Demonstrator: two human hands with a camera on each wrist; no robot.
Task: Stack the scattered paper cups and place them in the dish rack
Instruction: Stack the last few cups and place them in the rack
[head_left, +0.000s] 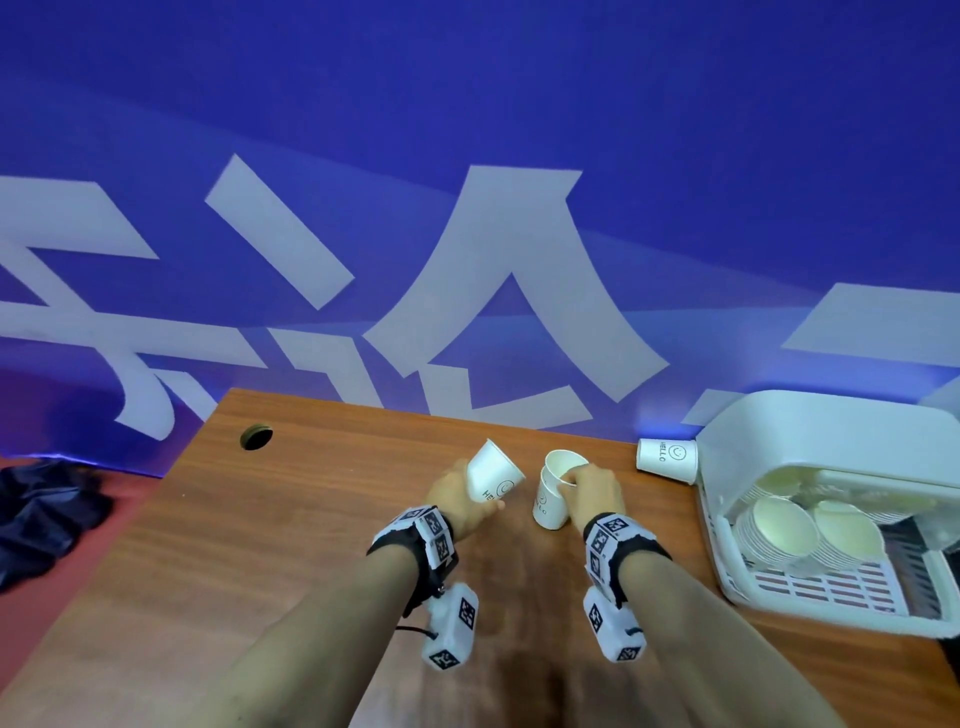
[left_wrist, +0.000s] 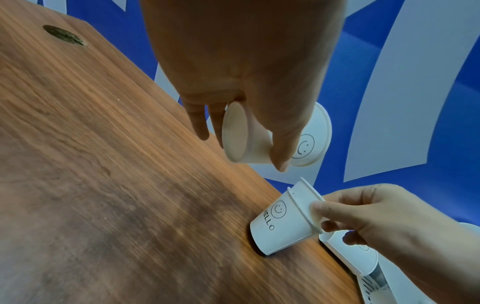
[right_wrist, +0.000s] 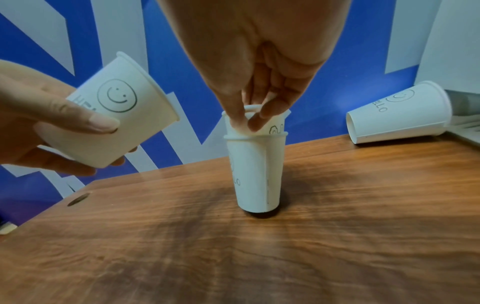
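From the head view we see the brown wood-grain bench (head_left: 311, 519) with a white plastic dish rack (head_left: 831, 519) at its right end, holding rows of pale round plates (head_left: 779, 525). Just left of the rack a white paper cup printed with a smiley and "HELLO" (head_left: 667, 460) lies on its side. Further left of the rack, our right hand (head_left: 597, 493) grips the rim of a short upright stack of white paper cups (head_left: 553, 493) that stands on the bench. Our left hand (head_left: 457, 499) holds a single tilted white paper cup (head_left: 493, 475) above the bench, just left of the stack.

In the left wrist view, the left hand (left_wrist: 246, 72) has its thumb and fingers (left_wrist: 200, 123) curled round the tilted cup (left_wrist: 244, 133), whose base faces the camera. Below it the right hand (left_wrist: 376, 222) pinches the stack (left_wrist: 285, 222) at the rim.

In the right wrist view, the right hand's fingers (right_wrist: 236, 121) reach into the top of the stack (right_wrist: 255, 174), pinching the inner cup's rim with the thumb outside. The left hand (right_wrist: 39, 115) clasps the tilted cup (right_wrist: 111, 119) left of the stack, off the bench. The cup on its side (right_wrist: 400, 115) lies right of the stack, its rim against the rack.
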